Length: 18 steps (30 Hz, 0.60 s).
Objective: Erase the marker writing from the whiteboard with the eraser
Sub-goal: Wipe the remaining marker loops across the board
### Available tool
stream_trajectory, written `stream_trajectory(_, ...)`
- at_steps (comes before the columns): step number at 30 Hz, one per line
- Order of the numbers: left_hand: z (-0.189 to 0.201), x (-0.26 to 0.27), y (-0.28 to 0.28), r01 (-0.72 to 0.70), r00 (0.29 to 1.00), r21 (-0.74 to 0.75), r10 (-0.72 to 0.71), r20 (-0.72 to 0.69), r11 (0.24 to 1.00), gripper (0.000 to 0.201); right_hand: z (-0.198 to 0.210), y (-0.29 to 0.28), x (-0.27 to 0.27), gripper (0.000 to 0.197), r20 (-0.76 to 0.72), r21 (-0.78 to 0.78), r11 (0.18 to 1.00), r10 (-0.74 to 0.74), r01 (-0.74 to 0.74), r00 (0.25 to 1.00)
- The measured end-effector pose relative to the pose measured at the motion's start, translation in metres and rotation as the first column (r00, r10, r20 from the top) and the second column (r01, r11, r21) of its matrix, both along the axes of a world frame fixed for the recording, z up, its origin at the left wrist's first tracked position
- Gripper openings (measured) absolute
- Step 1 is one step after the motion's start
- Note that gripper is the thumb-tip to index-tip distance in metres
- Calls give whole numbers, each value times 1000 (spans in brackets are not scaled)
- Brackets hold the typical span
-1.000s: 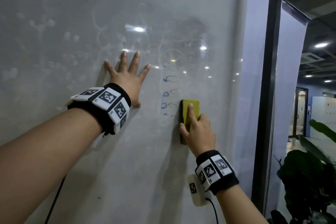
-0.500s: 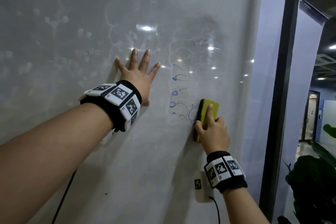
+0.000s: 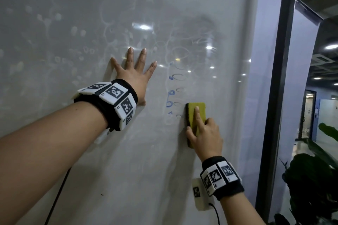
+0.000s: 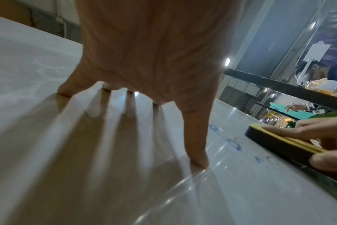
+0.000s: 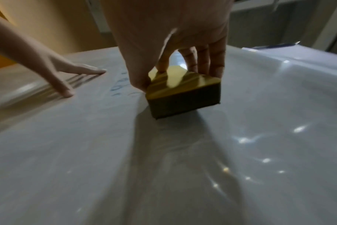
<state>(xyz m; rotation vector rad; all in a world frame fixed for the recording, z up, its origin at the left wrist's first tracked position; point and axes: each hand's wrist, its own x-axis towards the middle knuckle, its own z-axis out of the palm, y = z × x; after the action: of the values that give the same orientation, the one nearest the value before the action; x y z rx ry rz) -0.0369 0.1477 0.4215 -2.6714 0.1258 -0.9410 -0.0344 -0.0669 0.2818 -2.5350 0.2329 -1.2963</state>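
— What has changed?
— The eraser has slid slightly right of the blue marks.
— Orientation?
— Long axis vertical on the whiteboard; right hand grips it, left hand spread flat.

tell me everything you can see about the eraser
The eraser is a rectangular block with a yellow back and a thick dark layer that looks like felt or foam. It sits upright with the dark side flat against the whiteboard, just right of the remaining blue marker writing. The right hand grips it, index finger straight along the yellow back, thumb on its left edge, other fingers on the right.
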Motion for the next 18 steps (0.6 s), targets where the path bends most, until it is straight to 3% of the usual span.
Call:
stream_trajectory(3, 0, 0, 1, 3, 1000, 3, -3, 0, 1000, 123, 6, -5, 5, 69, -4, 210, 976, -52, 52, 999)
stream_trajectory(4, 0, 0, 1, -1, 1000, 4, 1, -2, 1000, 122, 5, 2, 5, 69, 0, 213, 976, -36, 35, 999)
stream_trajectory(8, 1, 0, 1, -2, 1000, 3, 2, -6, 1000, 122, -11, 15, 2, 70, 7, -41, 998, 43, -43, 999)
stream_trajectory(13, 1, 0, 1, 0, 1000, 0, 0, -13, 1000, 122, -1, -15, 8, 68, -5, 311, 949, -47, 46, 999)
stream_trajectory(18, 1, 0, 0, -2, 1000, -2, 2, -13, 1000, 122, -15, 1, -2, 69, -20, -13, 1000, 19, -19, 1000)
